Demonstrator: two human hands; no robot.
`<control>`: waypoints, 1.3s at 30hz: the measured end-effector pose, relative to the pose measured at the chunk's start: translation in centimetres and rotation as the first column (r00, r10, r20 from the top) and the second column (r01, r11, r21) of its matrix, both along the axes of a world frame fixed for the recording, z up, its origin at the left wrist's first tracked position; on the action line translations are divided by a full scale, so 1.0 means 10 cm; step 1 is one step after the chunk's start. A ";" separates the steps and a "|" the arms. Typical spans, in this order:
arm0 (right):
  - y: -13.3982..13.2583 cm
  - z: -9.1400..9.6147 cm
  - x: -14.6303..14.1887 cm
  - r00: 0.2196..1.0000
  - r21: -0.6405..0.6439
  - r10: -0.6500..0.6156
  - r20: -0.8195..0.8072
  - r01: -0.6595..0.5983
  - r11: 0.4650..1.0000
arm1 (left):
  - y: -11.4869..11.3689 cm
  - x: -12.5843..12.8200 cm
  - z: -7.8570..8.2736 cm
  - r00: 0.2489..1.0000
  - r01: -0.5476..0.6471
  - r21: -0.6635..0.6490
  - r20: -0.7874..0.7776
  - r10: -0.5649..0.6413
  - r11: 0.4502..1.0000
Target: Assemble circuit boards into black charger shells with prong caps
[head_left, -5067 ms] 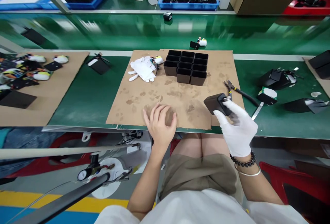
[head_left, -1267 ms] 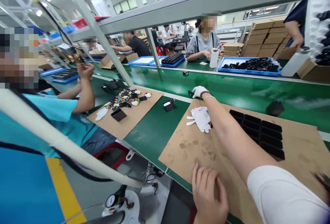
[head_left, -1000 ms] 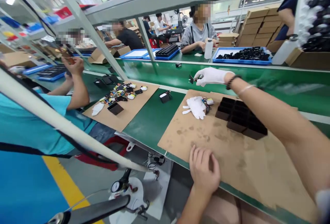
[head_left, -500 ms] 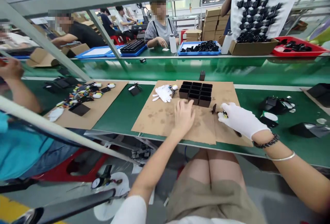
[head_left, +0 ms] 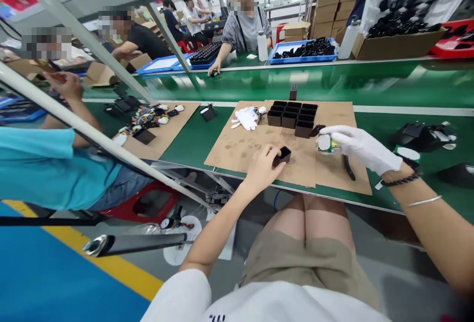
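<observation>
My bare left hand (head_left: pixel 262 165) is closed around a small open-topped black box (head_left: pixel 284 155) near the front of the cardboard. A white glove covers my right hand (head_left: pixel 357 145), which grips a small green circuit board (head_left: pixel 325 143) with a round white face, to the right of the box. A dark flat piece (head_left: pixel 317 130) juts out beside the gloved fingertips; I cannot tell if it is attached to the board. Behind both hands stands a block of several open black boxes (head_left: pixel 287 120). Below the right hand lies a dark curved tool handle (head_left: pixel 348 168).
A crumpled white glove (head_left: pixel 247 118) lies on the cardboard sheet (head_left: pixel 225 151). More black housings (head_left: pixel 418 137) are at the right. A co-worker in turquoise (head_left: pixel 40 164) sits at the left; another (head_left: pixel 244 30) faces me across the green belt (head_left: pixel 252 82). A slanted white pole (head_left: pixel 92 139) crosses the left side.
My left hand has taken a black box from the block's front and brought it nearer to me. The board in my right hand now shows its round white face. The co-worker opposite has reached onto the belt.
</observation>
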State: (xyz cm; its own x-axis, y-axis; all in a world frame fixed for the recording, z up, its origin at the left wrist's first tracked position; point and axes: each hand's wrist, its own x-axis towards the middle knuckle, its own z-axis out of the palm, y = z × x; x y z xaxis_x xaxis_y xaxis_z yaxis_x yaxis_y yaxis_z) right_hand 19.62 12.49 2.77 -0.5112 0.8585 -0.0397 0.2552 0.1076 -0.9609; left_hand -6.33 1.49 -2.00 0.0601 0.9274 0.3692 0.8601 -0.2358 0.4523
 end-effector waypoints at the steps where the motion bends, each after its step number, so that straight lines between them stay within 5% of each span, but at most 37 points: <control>1: -0.10 -0.02 -0.01 0.978 -0.129 -0.084 -0.191 0.060 0.990 | -0.04 0.01 -0.03 0.994 0.011 -0.024 0.113 -0.008 1.000; 3: -0.32 -0.09 -0.03 0.891 -0.339 -0.242 -0.384 0.107 0.935 | -0.08 0.02 -0.08 0.920 0.075 -0.107 0.392 -0.027 0.991; 7: -0.71 -0.27 -0.04 0.820 -0.515 -0.387 -0.423 0.134 0.847 | -0.07 0.02 -0.18 0.713 0.270 -0.256 0.701 -0.014 0.928; 15: -1.07 -0.52 -0.07 0.628 -0.598 -0.513 -0.585 0.094 0.796 | 0.18 0.00 -0.22 0.737 0.320 -0.315 0.675 -0.026 0.894; 21: -1.29 -0.37 -0.27 0.520 -0.497 -0.555 -0.649 0.262 0.827 | -0.12 0.31 0.01 0.861 0.133 -0.009 0.497 -0.111 0.991; 25: -1.30 -0.41 -0.33 0.397 -0.611 -0.571 -0.719 0.030 0.791 | -0.32 0.47 0.08 0.719 0.258 -0.057 0.679 -0.152 0.965; 29: -1.29 -0.50 -0.30 0.394 -0.641 -0.550 -0.737 -0.148 0.753 | -0.37 0.55 0.03 0.665 0.237 -0.089 0.741 -0.095 0.967; 31: -1.33 -0.49 -0.32 0.365 -0.613 -0.556 -0.747 -0.057 0.788 | -0.38 0.58 -0.01 0.668 0.155 -0.028 0.739 -0.084 0.988; 34: -1.45 -0.41 -0.43 0.352 -0.433 -0.545 -0.761 0.350 0.831 | -0.40 0.66 -0.03 0.717 0.010 0.120 0.691 -0.091 0.993; 37: -1.57 -0.32 -0.55 0.328 -0.172 -0.510 -0.795 0.684 0.709 | -0.44 0.76 -0.02 0.785 -0.095 0.304 0.608 -0.117 0.948; 39: -1.61 -0.28 -0.58 0.392 0.068 -0.406 -0.826 0.784 0.617 | -0.46 0.82 0.00 0.806 -0.126 0.397 0.575 -0.139 0.909</control>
State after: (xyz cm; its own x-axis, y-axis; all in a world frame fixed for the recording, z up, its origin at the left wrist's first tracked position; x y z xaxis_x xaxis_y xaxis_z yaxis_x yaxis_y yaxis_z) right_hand 13.77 -3.65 -0.05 0.4539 0.7640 0.4585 -0.2783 0.6104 -0.7416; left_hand 1.91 -3.11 -2.02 -0.2819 0.6902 0.6665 0.4612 -0.5117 0.7249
